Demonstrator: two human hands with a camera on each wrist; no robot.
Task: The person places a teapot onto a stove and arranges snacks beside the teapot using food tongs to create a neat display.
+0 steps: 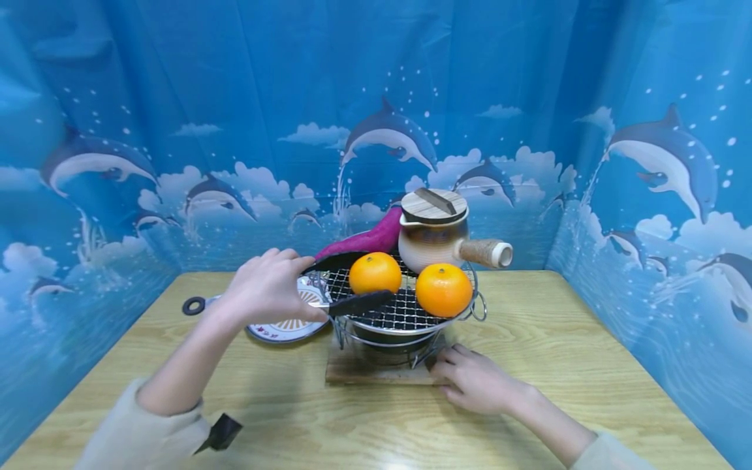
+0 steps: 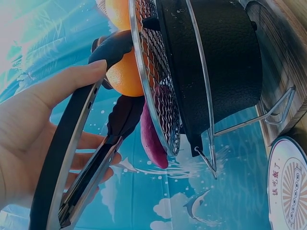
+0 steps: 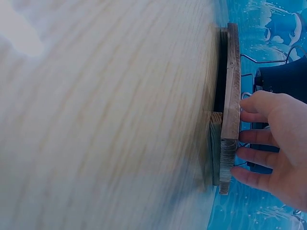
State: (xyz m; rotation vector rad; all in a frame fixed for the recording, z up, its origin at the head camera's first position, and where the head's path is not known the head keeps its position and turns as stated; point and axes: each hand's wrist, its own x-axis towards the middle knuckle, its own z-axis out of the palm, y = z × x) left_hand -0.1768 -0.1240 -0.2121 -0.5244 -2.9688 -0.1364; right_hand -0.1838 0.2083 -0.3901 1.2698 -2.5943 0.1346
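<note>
My left hand [image 1: 267,287] grips a pair of black-tipped tongs [image 2: 64,153], thumb on one arm and fingers round the other. The tong tips lie on either side of the left orange [image 1: 376,273], which sits on a round wire grill [image 1: 405,312]. Under the grill is a black stove [image 2: 216,52] in a wire stand on a wooden board [image 3: 233,81]. My right hand [image 1: 472,380] touches the right end of that board, fingertips against its top and edge. A second orange [image 1: 444,290] sits on the grill to the right.
Behind the oranges on the grill are a purple sweet potato [image 1: 367,241] and a lidded clay pot [image 1: 425,248], its wrapped handle [image 1: 482,252] pointing right. A patterned plate [image 1: 282,334] lies left of the stove. A dolphin-print curtain [image 1: 264,78] surrounds the wooden table [image 1: 540,339].
</note>
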